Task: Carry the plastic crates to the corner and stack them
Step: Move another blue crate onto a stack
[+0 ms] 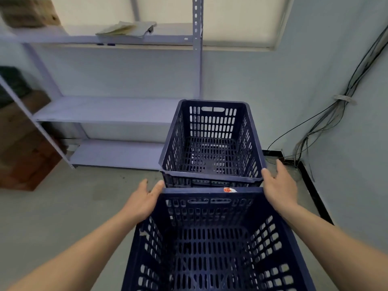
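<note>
Stacking step, as I judge it: near crate [210, 248] sits between both grips, far rim just short of corner stack [212, 143] ahead. Fingers straight, left grip [142, 201] and right grip [280, 187] press its far corners, clasping nothing. Next calls for a firm hold and a lift above the top rim. Near end cut off; lower crate [210, 182] mostly hidden.

One wide-angle view from the person's head faces forward and down toward a room corner. The near crate [210, 248] lies close under the lens, its near end cut off by the bottom edge; the left hand [144, 201] and right hand [280, 185] reach in from there. The far crate [212, 177], shelving [105, 109] at far left and cables [340, 101] on the right wall stand farther off.
</note>
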`<action>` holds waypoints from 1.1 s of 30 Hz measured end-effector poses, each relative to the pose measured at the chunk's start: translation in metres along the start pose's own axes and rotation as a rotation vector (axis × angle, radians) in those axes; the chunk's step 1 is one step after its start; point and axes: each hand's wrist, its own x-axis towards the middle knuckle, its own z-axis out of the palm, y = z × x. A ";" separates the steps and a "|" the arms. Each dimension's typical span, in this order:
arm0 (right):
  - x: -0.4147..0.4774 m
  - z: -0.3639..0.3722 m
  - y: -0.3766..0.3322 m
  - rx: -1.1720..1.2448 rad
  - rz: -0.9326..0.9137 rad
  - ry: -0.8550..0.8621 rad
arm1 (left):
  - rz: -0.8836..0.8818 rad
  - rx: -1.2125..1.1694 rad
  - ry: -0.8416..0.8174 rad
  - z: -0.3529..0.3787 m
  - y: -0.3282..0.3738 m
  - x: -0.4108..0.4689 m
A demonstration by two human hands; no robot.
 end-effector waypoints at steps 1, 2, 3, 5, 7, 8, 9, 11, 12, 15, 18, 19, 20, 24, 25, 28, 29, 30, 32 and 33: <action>-0.010 -0.004 0.003 -0.016 -0.009 -0.030 | -0.003 -0.022 0.012 0.004 -0.008 -0.015; -0.020 -0.007 0.008 -0.039 -0.012 -0.061 | -0.011 -0.050 0.020 0.008 -0.015 -0.031; -0.030 -0.010 0.014 -0.066 -0.016 -0.094 | -0.020 -0.079 0.033 0.013 -0.023 -0.048; -0.053 -0.017 0.028 -0.117 -0.023 -0.167 | -0.046 -0.098 0.084 0.021 -0.040 -0.082; -0.079 -0.026 0.040 -0.149 -0.024 -0.226 | -0.113 -0.064 0.127 0.026 -0.056 -0.111; -0.090 -0.030 0.050 -0.153 -0.031 -0.248 | -0.134 -0.047 0.135 0.028 -0.064 -0.123; -0.101 -0.035 0.060 -0.155 -0.026 -0.263 | -0.140 -0.032 0.137 0.030 -0.071 -0.135; -0.120 -0.041 0.081 -0.145 -0.012 -0.289 | -0.127 0.001 0.143 0.033 -0.078 -0.158; -0.132 -0.045 0.088 -0.148 -0.003 -0.301 | -0.111 0.029 0.143 0.035 -0.080 -0.169; -0.175 -0.059 0.095 -0.154 0.030 -0.302 | -0.083 0.109 0.144 0.037 -0.086 -0.200; -0.225 -0.077 0.094 -0.222 0.019 -0.307 | -0.067 0.132 0.136 0.038 -0.097 -0.229; -0.239 -0.082 0.095 -0.254 0.008 -0.307 | -0.075 0.154 0.123 0.041 -0.105 -0.236; -0.253 -0.087 0.096 -0.284 0.004 -0.308 | -0.079 0.174 0.107 0.042 -0.111 -0.244; -0.289 -0.097 0.096 -0.393 0.034 -0.308 | -0.084 0.165 0.103 0.041 -0.121 -0.268; -0.291 -0.096 0.097 -0.406 0.034 -0.295 | -0.063 0.174 0.112 0.041 -0.122 -0.269; -0.286 -0.092 0.102 -0.428 0.024 -0.268 | -0.017 0.253 0.126 0.041 -0.119 -0.267; -0.285 -0.090 0.103 -0.436 0.026 -0.259 | -0.018 0.274 0.123 0.042 -0.118 -0.266; -0.283 -0.088 0.104 -0.441 0.032 -0.252 | -0.022 0.293 0.118 0.042 -0.117 -0.264; -0.282 -0.086 0.107 -0.438 0.035 -0.243 | -0.019 0.313 0.119 0.042 -0.117 -0.261; -0.282 -0.085 0.107 -0.435 0.034 -0.238 | -0.012 0.317 0.118 0.041 -0.118 -0.260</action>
